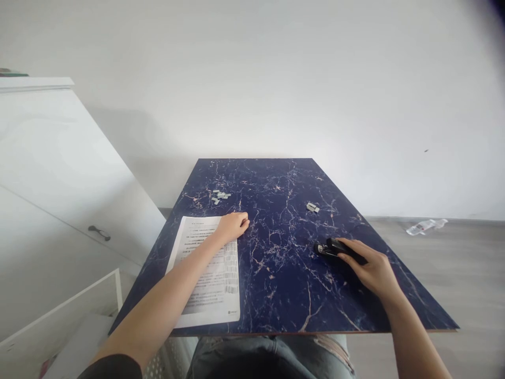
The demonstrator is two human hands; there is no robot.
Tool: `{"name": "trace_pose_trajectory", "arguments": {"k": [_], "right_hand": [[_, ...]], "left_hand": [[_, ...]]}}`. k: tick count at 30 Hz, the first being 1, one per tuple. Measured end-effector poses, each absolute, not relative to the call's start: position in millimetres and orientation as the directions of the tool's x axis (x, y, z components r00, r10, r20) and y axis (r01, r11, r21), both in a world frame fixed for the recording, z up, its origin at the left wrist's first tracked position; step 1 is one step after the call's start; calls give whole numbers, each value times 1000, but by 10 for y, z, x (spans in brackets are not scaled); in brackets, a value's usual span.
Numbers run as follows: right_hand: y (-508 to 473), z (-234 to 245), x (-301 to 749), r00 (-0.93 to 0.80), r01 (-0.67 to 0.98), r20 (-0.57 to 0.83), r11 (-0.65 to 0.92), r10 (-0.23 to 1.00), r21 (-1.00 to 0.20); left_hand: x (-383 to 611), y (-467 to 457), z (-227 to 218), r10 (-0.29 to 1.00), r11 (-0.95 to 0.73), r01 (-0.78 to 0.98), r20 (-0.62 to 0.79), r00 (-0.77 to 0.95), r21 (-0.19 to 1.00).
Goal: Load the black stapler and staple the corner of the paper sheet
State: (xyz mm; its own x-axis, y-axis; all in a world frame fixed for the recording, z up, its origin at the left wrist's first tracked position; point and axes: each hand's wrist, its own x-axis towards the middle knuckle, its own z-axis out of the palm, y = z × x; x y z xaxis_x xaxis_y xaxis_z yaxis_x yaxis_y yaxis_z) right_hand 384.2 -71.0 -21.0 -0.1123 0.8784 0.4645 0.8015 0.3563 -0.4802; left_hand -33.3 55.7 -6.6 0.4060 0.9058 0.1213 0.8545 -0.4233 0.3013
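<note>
A black stapler (333,247) lies low over the right part of the blue marbled table, its front end pointing left. My right hand (369,266) is closed around its rear, thumb on the near side. On the left, a printed paper sheet (209,295) with a column of barcode-like marks lies flat. My left hand (233,226) rests over its upper right corner with fingers curled; whatever they may pinch is hidden. Several staple strips (220,196) lie scattered beyond the sheet. Another small group of staple strips (312,207) sits farther back than the stapler.
The blue marbled table (272,295) stands against a white wall (276,79). A white cabinet (71,200) with a dark handle rises at the left. Right of the table, a clear plastic item (426,227) lies on the grey floor (465,268).
</note>
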Motion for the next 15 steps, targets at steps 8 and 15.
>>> {"name": "trace_pose_trajectory", "arguments": {"k": [8,15], "right_hand": [[-711,-188,3813,-109,791,466,361,878,-494],[-712,-177,3811,-105,805,464,349,879,-480]], "left_hand": [[-331,555,-43,908,-417,858,101,406,300],[-338,559,-69,903,-428,852,119,412,300]]}}
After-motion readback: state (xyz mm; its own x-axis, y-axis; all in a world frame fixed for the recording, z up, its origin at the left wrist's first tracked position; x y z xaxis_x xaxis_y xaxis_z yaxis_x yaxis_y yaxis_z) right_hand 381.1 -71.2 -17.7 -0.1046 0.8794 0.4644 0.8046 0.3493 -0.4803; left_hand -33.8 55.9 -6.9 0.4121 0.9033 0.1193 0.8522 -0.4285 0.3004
